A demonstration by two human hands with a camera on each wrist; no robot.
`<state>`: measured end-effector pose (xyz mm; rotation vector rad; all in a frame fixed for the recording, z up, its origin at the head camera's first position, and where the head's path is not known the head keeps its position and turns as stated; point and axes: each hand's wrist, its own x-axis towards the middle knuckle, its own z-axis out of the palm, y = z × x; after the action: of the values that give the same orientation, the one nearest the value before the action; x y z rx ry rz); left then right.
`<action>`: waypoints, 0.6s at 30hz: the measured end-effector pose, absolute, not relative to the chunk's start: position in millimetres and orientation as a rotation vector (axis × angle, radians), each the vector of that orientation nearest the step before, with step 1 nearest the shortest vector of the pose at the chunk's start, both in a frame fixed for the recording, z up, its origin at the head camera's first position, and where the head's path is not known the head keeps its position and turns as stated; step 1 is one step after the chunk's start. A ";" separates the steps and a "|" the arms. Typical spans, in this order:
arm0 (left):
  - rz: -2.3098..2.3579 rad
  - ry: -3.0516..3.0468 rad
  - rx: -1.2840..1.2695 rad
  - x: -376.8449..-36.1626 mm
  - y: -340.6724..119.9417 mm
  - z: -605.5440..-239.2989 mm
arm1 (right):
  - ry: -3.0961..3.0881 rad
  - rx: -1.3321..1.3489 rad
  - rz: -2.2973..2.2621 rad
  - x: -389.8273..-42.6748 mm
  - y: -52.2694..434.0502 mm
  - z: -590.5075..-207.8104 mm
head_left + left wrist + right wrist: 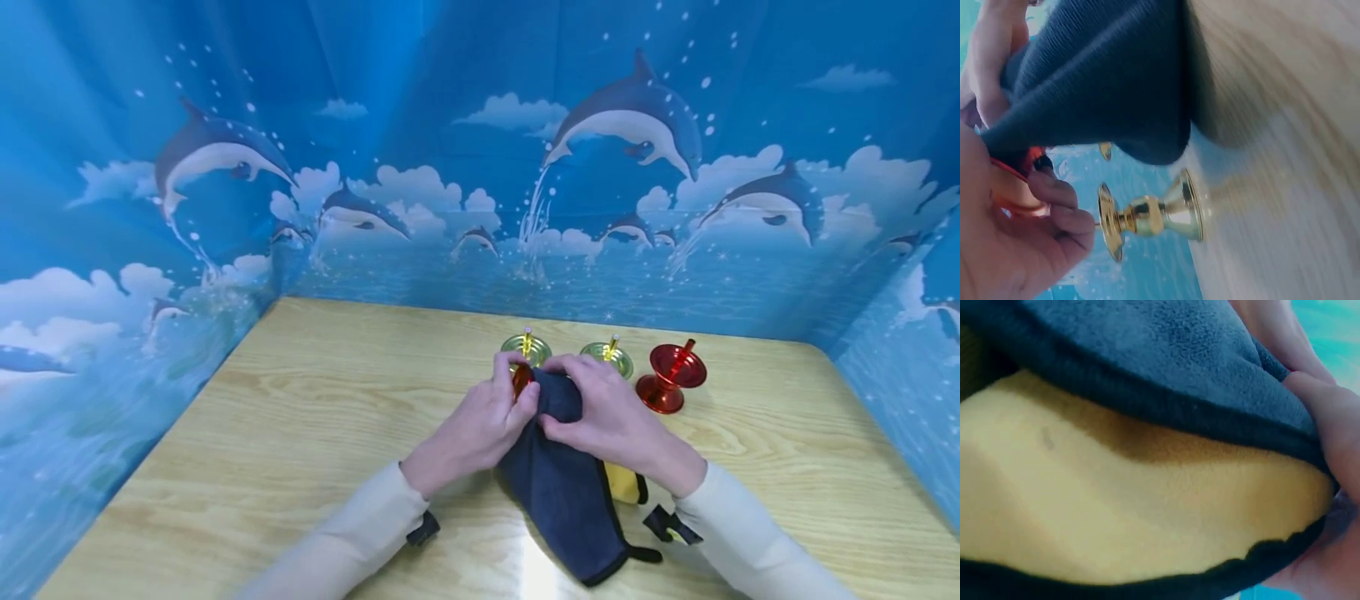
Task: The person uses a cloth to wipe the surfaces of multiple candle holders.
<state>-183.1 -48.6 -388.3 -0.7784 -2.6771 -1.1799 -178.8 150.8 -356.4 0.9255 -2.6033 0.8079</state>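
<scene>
A light wooden table [315, 433] carries two gold candle holders [527, 348], a red one [670, 377] and a dark cloth [570, 500].

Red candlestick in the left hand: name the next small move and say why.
Probably rub the dark cloth around the red candlestick. The left hand grips it, the right hand presses the cloth on it, and most of it is covered.

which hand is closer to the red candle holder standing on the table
Right. The right hand, gripping the dark cloth, sits just left of the red candle holder; the left hand is farther left, beyond the cloth.
</scene>
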 end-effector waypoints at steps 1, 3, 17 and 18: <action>-1.206 -2.690 -0.718 -182.4 -46.4 -387.5 | -2.595 0.917 0.751 -178.4 149.4 -357.1; -1.261 -2.723 -0.583 -181.3 -42.4 -385.5 | -2.559 0.916 0.620 -177.5 146.4 -359.5; -1.520 -2.893 -0.646 -186.2 -57.7 -375.8 | -2.492 0.925 0.647 -178.0 146.6 -357.3; -1.484 -2.885 -0.718 -186.5 -60.3 -376.1 | -2.499 0.925 0.681 -178.2 147.7 -356.1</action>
<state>-186.5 -60.3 -376.1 -0.7179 -2.8847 -1.4842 -178.2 147.7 -356.1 0.9245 -2.4994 0.6807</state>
